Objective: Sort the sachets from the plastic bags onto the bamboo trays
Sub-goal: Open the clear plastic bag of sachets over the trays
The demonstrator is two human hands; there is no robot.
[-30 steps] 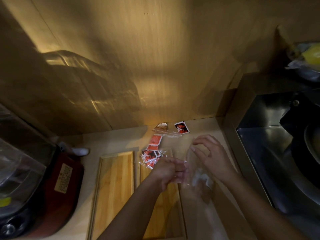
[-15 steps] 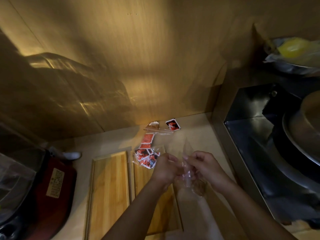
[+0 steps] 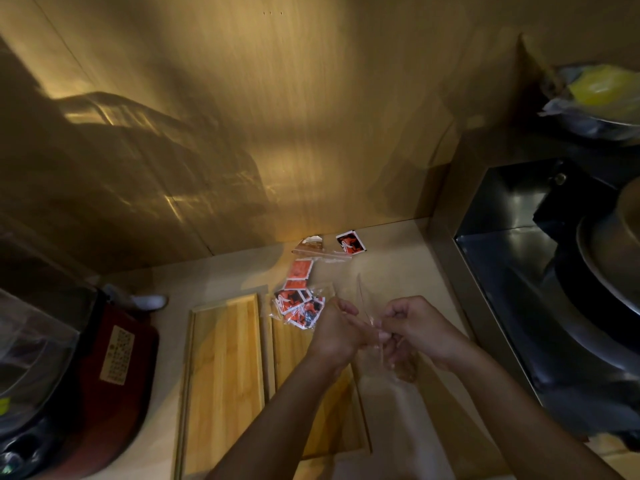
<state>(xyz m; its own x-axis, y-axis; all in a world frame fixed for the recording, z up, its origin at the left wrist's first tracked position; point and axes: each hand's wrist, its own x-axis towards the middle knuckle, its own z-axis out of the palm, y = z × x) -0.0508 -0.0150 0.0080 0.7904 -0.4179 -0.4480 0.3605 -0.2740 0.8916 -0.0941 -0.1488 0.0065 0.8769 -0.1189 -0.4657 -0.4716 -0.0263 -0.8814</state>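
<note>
Two bamboo trays lie side by side on the counter, the left tray [image 3: 225, 368] bare and the right tray [image 3: 287, 344] partly under my forearm. My left hand [image 3: 334, 332] and my right hand [image 3: 412, 329] meet over the right tray's far end, both pinching a clear plastic bag [image 3: 367, 306] between them. Its contents are too dim to make out. A second clear bag holding red, black and white sachets [image 3: 298, 306] rests at the right tray's far end, just left of my left hand. Loose red sachets [image 3: 299, 271] and one black-and-red sachet [image 3: 350, 242] lie nearer the wall.
A dark red appliance [image 3: 114, 368] with a label sits left of the trays. A steel sink [image 3: 519, 271] holding a round pan is at right, with a bowl of something yellow [image 3: 602, 88] on the ledge above. A wooden wall stands behind.
My hands have closed together on the clear bag; a second ago my right hand was raised higher with its fingers spread on it. The camera view has shifted.
</note>
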